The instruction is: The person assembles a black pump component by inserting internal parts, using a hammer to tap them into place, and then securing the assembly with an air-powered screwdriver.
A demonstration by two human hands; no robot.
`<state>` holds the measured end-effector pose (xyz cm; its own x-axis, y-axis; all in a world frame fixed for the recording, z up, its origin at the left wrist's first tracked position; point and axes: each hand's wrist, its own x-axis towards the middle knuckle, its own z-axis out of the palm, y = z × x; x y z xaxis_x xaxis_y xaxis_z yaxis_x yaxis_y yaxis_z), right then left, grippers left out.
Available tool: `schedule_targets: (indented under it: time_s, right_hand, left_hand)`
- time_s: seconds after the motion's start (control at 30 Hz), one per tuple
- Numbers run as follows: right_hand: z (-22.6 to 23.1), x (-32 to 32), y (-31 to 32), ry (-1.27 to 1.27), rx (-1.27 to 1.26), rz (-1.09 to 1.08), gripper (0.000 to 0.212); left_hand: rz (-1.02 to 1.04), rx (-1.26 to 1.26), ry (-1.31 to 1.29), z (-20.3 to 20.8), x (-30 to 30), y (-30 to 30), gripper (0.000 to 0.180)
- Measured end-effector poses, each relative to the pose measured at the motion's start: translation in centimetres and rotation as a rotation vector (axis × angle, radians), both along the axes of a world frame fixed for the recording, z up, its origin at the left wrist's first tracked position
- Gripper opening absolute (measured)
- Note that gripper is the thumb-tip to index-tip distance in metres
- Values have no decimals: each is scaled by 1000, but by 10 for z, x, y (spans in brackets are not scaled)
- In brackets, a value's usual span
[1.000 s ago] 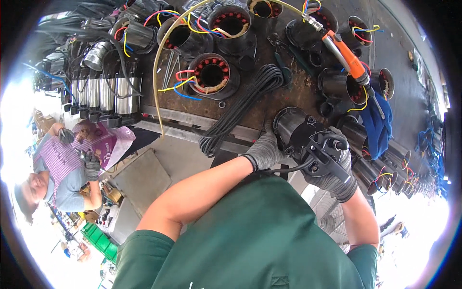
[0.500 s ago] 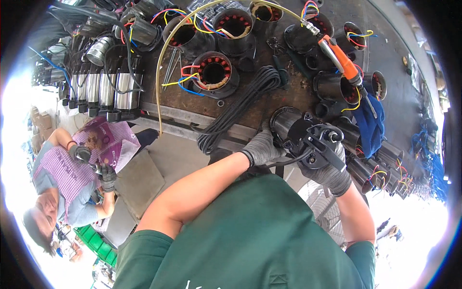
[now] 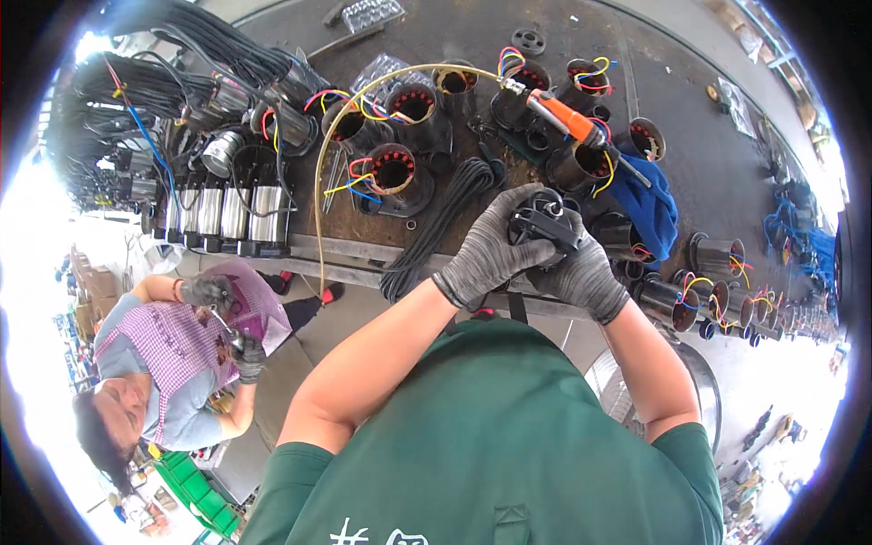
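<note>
Both gloved hands close around a black motor part (image 3: 543, 221), held just above the front edge of the workbench (image 3: 690, 154). The left hand (image 3: 495, 247) wraps it from the side and the right hand (image 3: 581, 272) supports it from below, forearms raised and bent inward. I think the part can slip and fall on the black cable bundle (image 3: 436, 227), because the gloves cover most of it and the grip seems blind.

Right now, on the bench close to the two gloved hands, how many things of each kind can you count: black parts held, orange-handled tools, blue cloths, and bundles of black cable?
Black part held by the left hand and the right hand: 1
Orange-handled tool: 1
Blue cloth: 1
Bundle of black cable: 1
Total: 4
</note>
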<state>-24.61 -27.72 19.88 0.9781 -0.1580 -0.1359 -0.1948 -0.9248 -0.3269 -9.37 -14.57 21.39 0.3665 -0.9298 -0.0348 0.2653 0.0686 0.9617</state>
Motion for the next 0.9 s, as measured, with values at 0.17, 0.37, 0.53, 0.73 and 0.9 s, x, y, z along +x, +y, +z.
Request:
schedule_targets:
  time_s: [0.17,0.37,0.53,0.73,0.9]
  right_hand:
    - [16,0,3,-51,86,-141,91]
    - [5,-20,5,-304,471,-375,107]
    - [-47,-106,-19,-85,320,-431,97]
    - [-135,-177,-20,472,-150,-276,72]
    - [-115,-142,-7,363,94,-639,39]
  left_hand:
    - [66,-76,176,-13,-8,-5,87]
    - [85,-105,171,-21,-12,-11,91]
    - [98,-118,206,-15,-13,-7,95]
    - [60,-91,218,-2,-15,-7,97]
    - [78,-102,212,-14,-10,-6,94]
